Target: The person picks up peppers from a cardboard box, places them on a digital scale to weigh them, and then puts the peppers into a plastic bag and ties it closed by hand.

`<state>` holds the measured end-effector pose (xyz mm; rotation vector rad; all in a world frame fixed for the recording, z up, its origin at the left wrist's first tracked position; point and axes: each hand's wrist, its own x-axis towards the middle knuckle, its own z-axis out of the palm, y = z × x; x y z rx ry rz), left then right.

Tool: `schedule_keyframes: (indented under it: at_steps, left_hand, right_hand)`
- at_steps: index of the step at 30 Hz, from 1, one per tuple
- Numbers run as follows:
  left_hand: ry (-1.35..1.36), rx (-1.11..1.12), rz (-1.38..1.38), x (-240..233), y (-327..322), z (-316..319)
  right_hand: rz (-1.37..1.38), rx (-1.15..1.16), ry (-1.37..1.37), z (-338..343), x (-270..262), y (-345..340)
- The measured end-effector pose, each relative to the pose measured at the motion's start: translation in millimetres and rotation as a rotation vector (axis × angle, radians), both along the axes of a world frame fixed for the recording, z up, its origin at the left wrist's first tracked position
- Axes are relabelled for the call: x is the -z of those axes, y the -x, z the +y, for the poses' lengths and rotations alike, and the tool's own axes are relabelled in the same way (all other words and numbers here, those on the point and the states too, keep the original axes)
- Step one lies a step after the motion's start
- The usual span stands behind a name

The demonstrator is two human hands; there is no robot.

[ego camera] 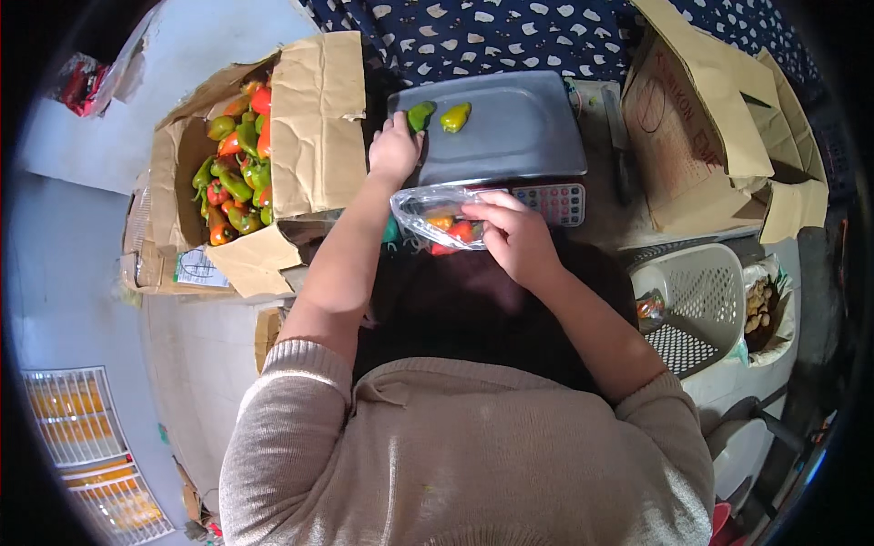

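My left hand (396, 151) reaches to the left edge of a digital weighing scale, its fingers and thumb on a green pepper (421, 116). A yellow-green pepper (456, 117) lies just right of it on the scale's grey metal pan (505, 147). In front of the scale, my right hand (517, 237) holds the rim of a clear plastic bag (416, 205), whose mouth faces up. Inside the bag are red and orange peppers (463, 231). The bag partly covers the scale's front panel; its keypad (550, 203) shows to the right.
An opened cardboard box (317, 130) of green, red and orange peppers (239, 170) stands at left. A knife (618, 136) lies right of the scale, beside another opened carton (676, 130). Nearer on the right are a perforated plastic basket (707, 293) and a sack (785, 327) holding ginger-like roots.
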<state>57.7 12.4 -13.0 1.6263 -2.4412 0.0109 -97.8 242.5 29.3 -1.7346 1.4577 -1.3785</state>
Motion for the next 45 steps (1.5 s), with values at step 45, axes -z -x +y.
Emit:
schedule_keyframes:
  at_steps: [45]
  left_hand:
    - [-1.591, -0.096, 1.397, -67, 32, 93]
  right_hand:
    - [0.139, 0.138, 0.233, -38, -28, 17]
